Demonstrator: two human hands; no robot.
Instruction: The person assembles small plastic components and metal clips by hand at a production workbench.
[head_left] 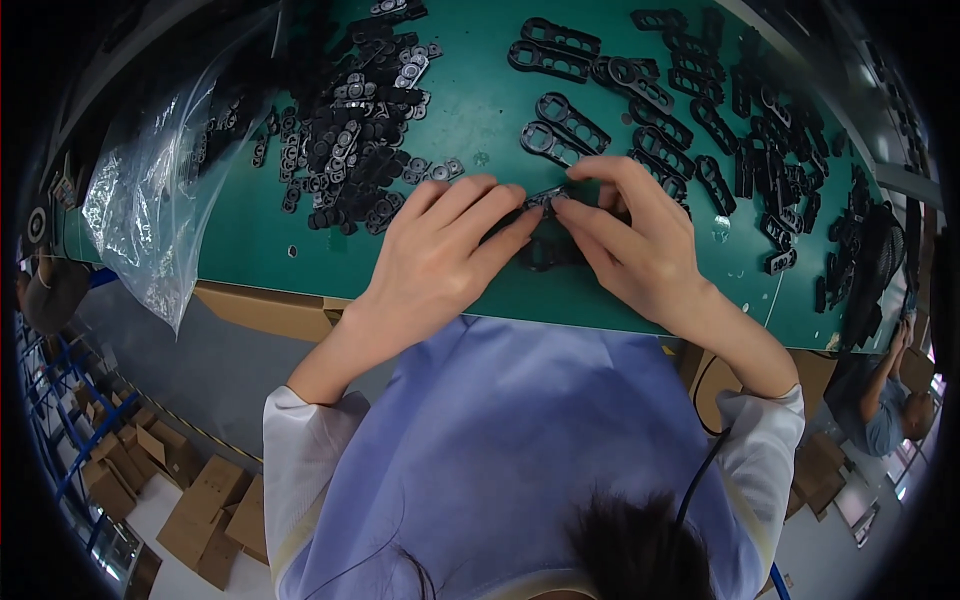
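Observation:
Between my two hands, just above the green table, is a small black plastic part, partly covered by my fingers. My left hand has its fingers closed along the part's left side, the thumb reaching to its middle. My right hand pinches the right end with thumb and bent fingers. Beneath them a dark shape, perhaps another part or a shadow, is hard to make out. Right beyond the hands lie long black parts with a ring-shaped end.
A heap of small black and grey pieces spreads at the left, beside a clear plastic bag hanging over the edge. Many long black parts lie at the right. Cardboard boxes stand on the floor. Another person is at far right.

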